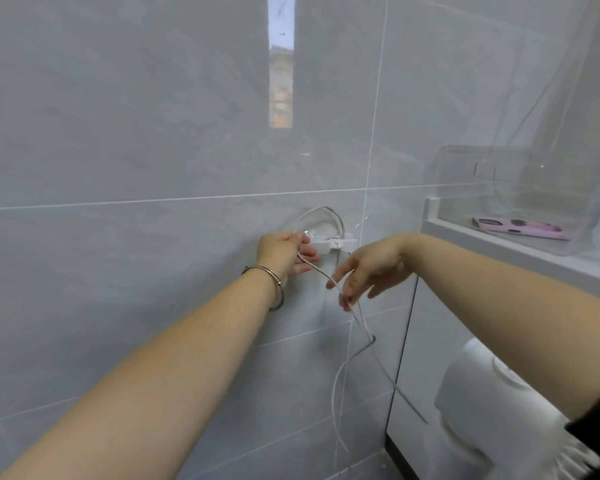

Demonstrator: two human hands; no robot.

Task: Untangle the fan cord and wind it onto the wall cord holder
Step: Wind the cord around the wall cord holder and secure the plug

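Head view: left hand [284, 252] pinches the fan cord [355, 315] just beside the wall cord holder [333, 242], where one loop arcs above its knuckles. Right hand [368, 268], fingers loosely spread, guides the cord between thumb and fingertip just below the holder. Slack dangles below this hand, kinked once. Judgement: cord is thin, light, limp, fairly smooth, so it may slip; hold it close to the holder and keep tension while feeding. Kink may snag.
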